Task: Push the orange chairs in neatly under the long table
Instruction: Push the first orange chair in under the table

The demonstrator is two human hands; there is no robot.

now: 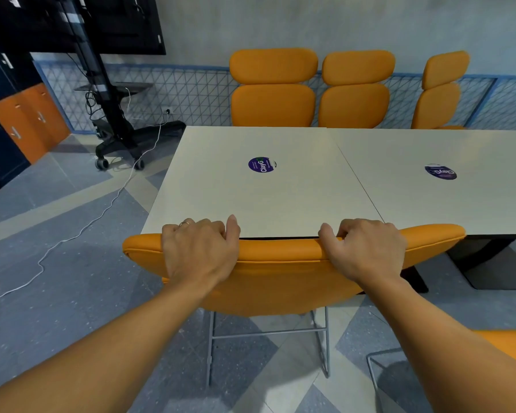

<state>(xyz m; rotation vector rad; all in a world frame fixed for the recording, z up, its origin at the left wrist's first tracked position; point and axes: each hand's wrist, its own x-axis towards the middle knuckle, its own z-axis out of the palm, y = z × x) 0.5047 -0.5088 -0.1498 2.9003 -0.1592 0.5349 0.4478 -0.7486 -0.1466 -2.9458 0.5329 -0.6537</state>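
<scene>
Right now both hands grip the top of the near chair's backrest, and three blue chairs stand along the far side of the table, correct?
Not quite. The far chairs are orange, not blue, as the head view shows. The rest holds: left hand and right hand grip the top of the near chair's backrest at the table.

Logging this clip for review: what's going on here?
A person grips the top of an orange chair's backrest with both hands, left hand and right hand, at the near edge of the long table. The backrest sits right against the table edge. Three more orange chairs stand along the far side.
</scene>
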